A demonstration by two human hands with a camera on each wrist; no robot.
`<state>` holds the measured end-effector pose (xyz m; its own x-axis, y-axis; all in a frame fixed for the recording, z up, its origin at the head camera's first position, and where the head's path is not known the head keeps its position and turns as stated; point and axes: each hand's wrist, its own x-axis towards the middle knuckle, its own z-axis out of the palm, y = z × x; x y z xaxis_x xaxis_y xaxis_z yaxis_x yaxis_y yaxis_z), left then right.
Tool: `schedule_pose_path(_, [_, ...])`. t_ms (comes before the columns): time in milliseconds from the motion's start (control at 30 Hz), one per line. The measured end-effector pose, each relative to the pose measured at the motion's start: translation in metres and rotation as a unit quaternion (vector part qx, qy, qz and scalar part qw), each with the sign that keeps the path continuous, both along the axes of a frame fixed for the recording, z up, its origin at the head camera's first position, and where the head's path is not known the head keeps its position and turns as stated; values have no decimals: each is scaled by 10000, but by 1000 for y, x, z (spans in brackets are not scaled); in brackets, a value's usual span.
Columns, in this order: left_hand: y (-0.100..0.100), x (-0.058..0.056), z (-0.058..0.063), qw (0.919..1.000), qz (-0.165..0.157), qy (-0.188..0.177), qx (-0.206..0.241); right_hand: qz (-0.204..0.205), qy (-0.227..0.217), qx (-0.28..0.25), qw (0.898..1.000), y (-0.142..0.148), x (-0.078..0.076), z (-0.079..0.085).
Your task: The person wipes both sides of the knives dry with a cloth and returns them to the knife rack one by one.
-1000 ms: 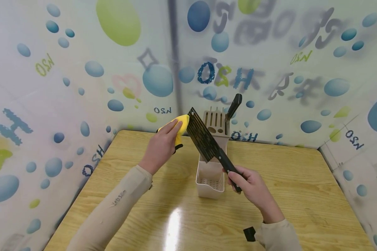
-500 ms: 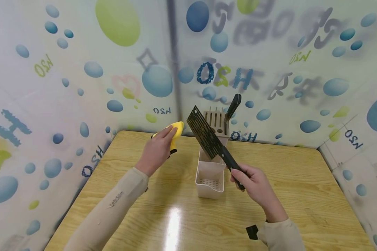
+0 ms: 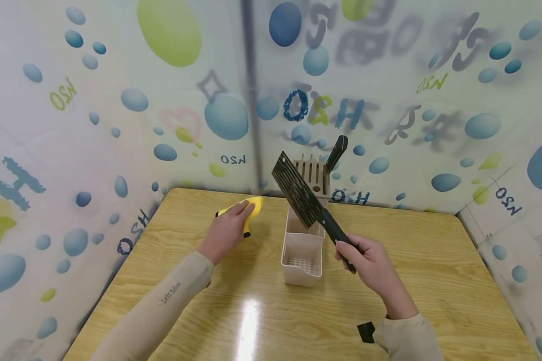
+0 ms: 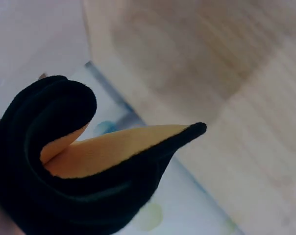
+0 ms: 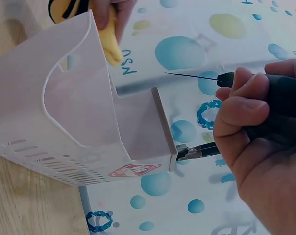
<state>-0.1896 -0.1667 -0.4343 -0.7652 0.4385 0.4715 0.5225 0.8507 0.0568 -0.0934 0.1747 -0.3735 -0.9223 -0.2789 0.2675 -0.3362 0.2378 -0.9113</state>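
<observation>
My right hand grips the black handle of a cleaver, its dark streaked blade tilted up and to the left. In the right wrist view the fingers curl round the handle and the blade shows edge-on as a thin line. My left hand holds a yellow cloth with black trim, left of the blade and apart from it. Folded cloth fills much of the left wrist view. Below and behind the blade stands a pale knife holder, its front compartment showing a perforated bottom.
A second black-handled knife stands in the slotted beige top at the holder's back. The holder rests on a wooden table, close to the patterned wall behind. Another wall rises on the left.
My left hand has drawn the yellow cloth away from the blade's upper end, down and to the left. The cleaver has shifted slightly to the right in my right hand.
</observation>
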Motion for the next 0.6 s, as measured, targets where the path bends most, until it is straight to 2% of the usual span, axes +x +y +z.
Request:
schedule_pose_path(267, [-2,4,-23,9972,36,-654,-363,-181,-70,184,9996,6,1,5])
schedule_pose_path(467, [0,8,-29,9919,106,-1152,-529,-217,-72,188,9996,9,0,6])
schedule_pose_path(600, [2,8,-34,9887,118,-1333,-671,-241,-52,190,9995,10,0,7])
